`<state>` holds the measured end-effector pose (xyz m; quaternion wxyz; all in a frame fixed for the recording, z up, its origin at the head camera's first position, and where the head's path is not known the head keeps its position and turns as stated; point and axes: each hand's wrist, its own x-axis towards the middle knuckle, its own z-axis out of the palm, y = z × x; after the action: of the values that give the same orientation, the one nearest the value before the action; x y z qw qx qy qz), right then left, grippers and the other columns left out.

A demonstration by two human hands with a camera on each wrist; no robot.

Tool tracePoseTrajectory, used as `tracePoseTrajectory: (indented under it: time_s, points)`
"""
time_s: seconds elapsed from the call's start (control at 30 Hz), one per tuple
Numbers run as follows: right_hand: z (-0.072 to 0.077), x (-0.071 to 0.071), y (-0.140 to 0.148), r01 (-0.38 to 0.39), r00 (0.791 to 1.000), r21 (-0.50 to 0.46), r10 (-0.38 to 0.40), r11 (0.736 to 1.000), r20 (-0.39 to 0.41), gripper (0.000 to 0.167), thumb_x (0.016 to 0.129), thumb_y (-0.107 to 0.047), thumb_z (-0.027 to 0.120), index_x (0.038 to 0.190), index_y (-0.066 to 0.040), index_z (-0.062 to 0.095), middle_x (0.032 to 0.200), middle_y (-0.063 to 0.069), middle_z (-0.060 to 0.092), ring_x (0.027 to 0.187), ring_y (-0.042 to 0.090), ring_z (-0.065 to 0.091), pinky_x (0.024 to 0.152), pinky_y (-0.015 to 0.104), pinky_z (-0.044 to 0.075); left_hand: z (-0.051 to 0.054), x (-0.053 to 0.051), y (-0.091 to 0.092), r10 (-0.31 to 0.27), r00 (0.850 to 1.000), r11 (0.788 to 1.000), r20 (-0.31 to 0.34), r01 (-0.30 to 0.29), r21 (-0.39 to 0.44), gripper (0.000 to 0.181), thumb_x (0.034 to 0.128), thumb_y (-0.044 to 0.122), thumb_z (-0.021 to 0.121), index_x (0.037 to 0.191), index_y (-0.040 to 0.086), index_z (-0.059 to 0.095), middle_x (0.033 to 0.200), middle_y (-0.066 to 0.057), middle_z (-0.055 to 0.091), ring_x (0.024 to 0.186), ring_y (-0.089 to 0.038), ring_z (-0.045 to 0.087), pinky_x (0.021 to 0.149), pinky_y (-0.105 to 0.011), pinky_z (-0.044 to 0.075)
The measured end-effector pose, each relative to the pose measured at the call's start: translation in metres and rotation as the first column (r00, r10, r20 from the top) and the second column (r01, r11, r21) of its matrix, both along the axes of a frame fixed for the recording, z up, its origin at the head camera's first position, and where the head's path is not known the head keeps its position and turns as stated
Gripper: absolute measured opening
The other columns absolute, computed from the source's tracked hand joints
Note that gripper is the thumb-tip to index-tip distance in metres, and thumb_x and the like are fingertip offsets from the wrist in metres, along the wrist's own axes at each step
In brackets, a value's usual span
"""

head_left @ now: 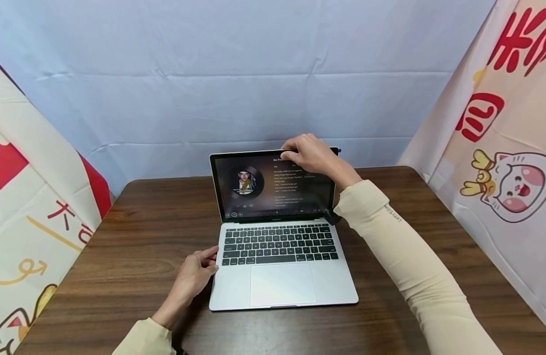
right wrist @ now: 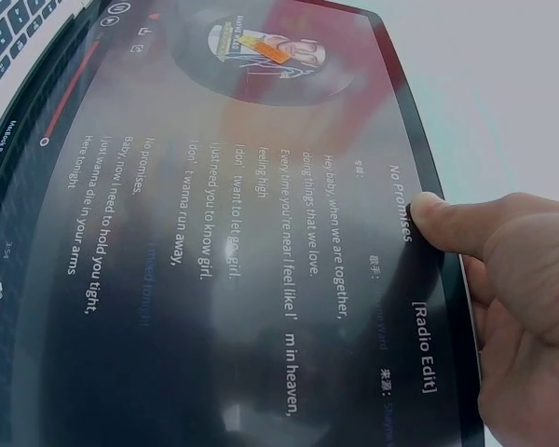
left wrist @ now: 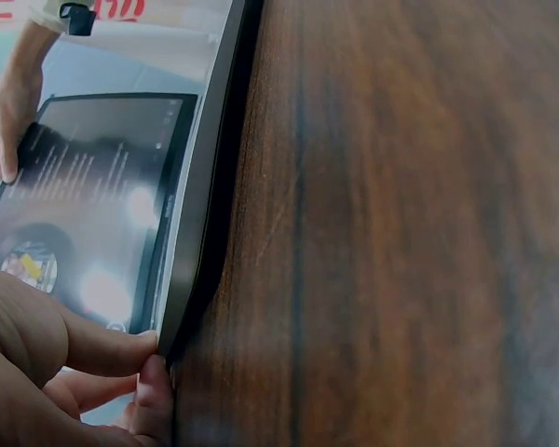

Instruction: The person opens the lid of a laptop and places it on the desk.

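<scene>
A silver laptop point(head_left: 282, 283) stands unfolded on the table, its dark screen point(head_left: 273, 197) showing a music player with lyrics and a round album picture. At the top edge of the screen, my right hand point(head_left: 310, 154) pinches the lid, thumb on the front and fingers behind; the right wrist view shows the thumb point(right wrist: 438, 219) over the song title. My left hand point(head_left: 195, 273) is at the left side of the keyboard base, thumb and fingers touching its edge. Close up in the left wrist view, the left hand point(left wrist: 65, 372) holds that edge point(left wrist: 191, 233) between thumb and fingers.
The brown wooden table point(head_left: 135, 236) extends around the laptop on every side. A pale cloth point(head_left: 255, 74) hangs behind it. Printed cloths with cartoon cats stand at the left point(head_left: 33, 222) and right point(head_left: 499, 162). A small blue item point(head_left: 339, 150) shows at the screen's upper right corner.
</scene>
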<state>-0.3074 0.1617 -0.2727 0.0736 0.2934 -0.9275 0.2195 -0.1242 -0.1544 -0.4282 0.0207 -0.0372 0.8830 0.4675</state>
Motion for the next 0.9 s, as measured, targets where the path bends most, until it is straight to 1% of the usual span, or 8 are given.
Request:
tracePoseTrajectory:
  time_s: [0.17,0.37,0.47,0.73,0.9]
  points:
    - [0.0,-0.0013,-0.0001,-0.002,1.0,-0.003,0.002,1.0,-0.002,0.027,0.105,-0.024,0.064,0.122,-0.009,0.076,0.104,0.008,0.077,0.062,0.02,0.057,0.063,0.037,0.039,0.0,0.0001,-0.0001,-0.001,1.0,1.0,-0.015,0.001,-0.006,0.046,0.0891,-0.011,0.065,0.135,-0.008,0.064,0.107,-0.015,0.066,0.093,-0.023,0.06,0.072,-0.023,0.045]
    - [-0.0007,-0.0032,-0.0001,0.0,1.0,-0.01,0.0,1.0,-0.001,0.025,0.105,-0.024,0.064,0.12,-0.009,0.078,0.102,0.007,0.077,0.057,0.017,0.05,0.061,0.035,0.037,0.0003,0.0014,0.0004,0.012,1.0,1.0,-0.002,-0.012,-0.002,0.046,0.0896,-0.01,0.064,0.135,-0.006,0.064,0.108,-0.014,0.066,0.093,-0.022,0.059,0.072,-0.023,0.044]
    - [-0.0014,-0.0045,0.0003,-0.001,1.0,-0.014,0.001,1.0,-0.001,0.025,0.105,-0.023,0.064,0.119,-0.009,0.078,0.102,0.007,0.077,0.056,0.018,0.048,0.06,0.035,0.036,0.0009,0.0017,0.0003,0.005,1.0,1.0,-0.005,-0.005,0.0,0.046,0.0897,-0.01,0.065,0.135,-0.007,0.064,0.108,-0.014,0.066,0.093,-0.023,0.059,0.072,-0.023,0.044]
    - [-0.0028,-0.0086,-0.0004,0.019,1.0,-0.005,-0.019,1.0,-0.005,0.025,0.105,-0.024,0.063,0.119,-0.01,0.078,0.104,0.007,0.077,0.067,0.02,0.059,0.066,0.037,0.04,0.0016,0.0017,0.0002,-0.005,1.0,1.0,-0.009,0.005,0.0,0.046,0.0898,-0.01,0.065,0.135,-0.008,0.063,0.108,-0.015,0.066,0.094,-0.023,0.059,0.071,-0.023,0.045]
    - [-0.0023,-0.0077,-0.0023,0.043,0.999,0.016,-0.043,0.999,-0.01,0.027,0.105,-0.026,0.063,0.121,-0.01,0.077,0.105,0.008,0.076,0.073,0.021,0.063,0.068,0.039,0.044,0.0012,0.0017,0.0004,-0.008,1.0,1.0,-0.015,0.008,0.002,0.046,0.0893,-0.01,0.066,0.135,-0.009,0.063,0.108,-0.015,0.066,0.093,-0.023,0.059,0.072,-0.023,0.045]
